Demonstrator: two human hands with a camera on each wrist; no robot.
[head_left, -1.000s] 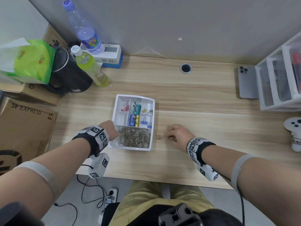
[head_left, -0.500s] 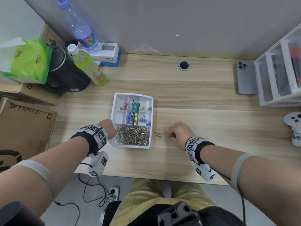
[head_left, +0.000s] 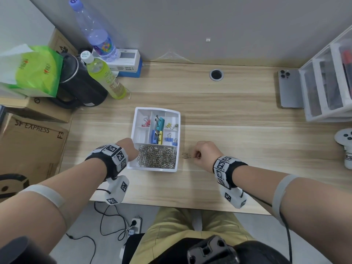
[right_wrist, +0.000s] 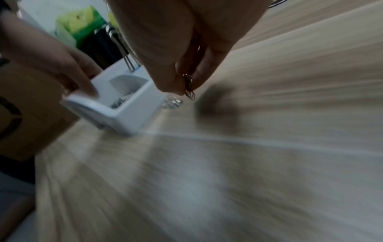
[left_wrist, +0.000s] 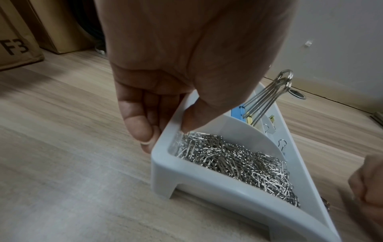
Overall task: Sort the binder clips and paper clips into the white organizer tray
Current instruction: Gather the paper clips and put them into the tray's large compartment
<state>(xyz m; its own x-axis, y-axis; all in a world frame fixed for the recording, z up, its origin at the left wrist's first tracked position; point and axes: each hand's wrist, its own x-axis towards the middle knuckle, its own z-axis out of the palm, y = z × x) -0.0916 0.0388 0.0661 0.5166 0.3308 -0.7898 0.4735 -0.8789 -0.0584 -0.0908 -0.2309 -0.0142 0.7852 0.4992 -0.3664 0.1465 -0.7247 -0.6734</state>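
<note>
We steady the white organizer tray (head_left: 178, 130) with our left hand (head_left: 128, 148): the thumb hooks over its near-left wall and the fingers (left_wrist: 143, 131) curl against the outside, so the tray is gripped at that corner. Our right hand (head_left: 204, 154) sits just to the right of the tray with thumb and forefinger narrowed to a pinch on a paper clip (right_wrist: 189, 88); the right wrist view is blurred, so we cannot tell whether it is one clip or two.

A few loose paper clips (head_left: 186, 155) lie on the desk (head_left: 238, 115) between the tray's right wall and the right hand. The tray's near, wide compartment is heaped with the paper clip pile (head_left: 157, 156). The compartments on the far side of the tray hold binder clips (head_left: 157, 128), pink, blue, yellow and teal, already sorted.

The task looks nearly done; we judge the step in hand to be carrying the pinched clip over the tray's right wall into the near compartment. To do it well, we should lift enough to clear the rim, release low over the heap so nothing bounces out, and keep the left grip firm so the tray does not slide. The clips beside the tray are thin and flat on the wood; nails or a slide toward the fingertips should help lift them.
</note>
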